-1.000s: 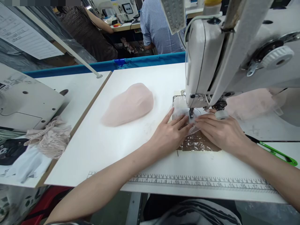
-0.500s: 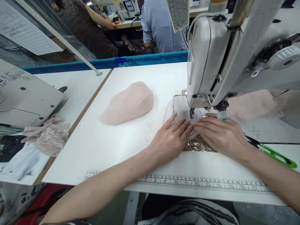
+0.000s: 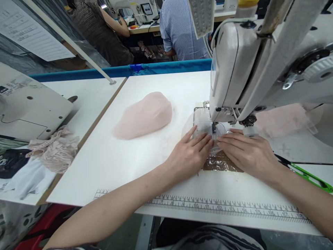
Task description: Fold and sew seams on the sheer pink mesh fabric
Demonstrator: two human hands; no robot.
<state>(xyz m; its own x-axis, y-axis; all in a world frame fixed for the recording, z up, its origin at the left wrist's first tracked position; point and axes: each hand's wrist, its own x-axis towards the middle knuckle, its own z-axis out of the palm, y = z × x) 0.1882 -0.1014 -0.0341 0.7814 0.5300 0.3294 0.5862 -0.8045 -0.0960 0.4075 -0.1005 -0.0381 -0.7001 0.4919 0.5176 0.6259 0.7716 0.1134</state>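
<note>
Beyond the white table [image 3: 111, 159], edged at its far side with blue cloth [image 3: 174, 66], stands another pale-topped workbench [image 3: 142, 30].

Open passage crosses the flat white tabletop [image 3: 125, 166] between the thin pale-pink fabric piece [image 3: 145, 117] and the bare left hand [image 3: 191, 151]. The bulky grey-white metal sewing-machine head [image 3: 227, 73] blocks the far side; slender green-and-black snips [image 3: 295, 166] flank the bare right hand [image 3: 247, 151].

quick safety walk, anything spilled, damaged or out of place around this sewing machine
Nothing looks spilled or clearly damaged. One slightly odd spot: the brown patch between the left hand and right hand looks wrinkled and shiny, unlike the smooth white table. The green-handled tool lies perhaps a bit close to the right hand.
</note>
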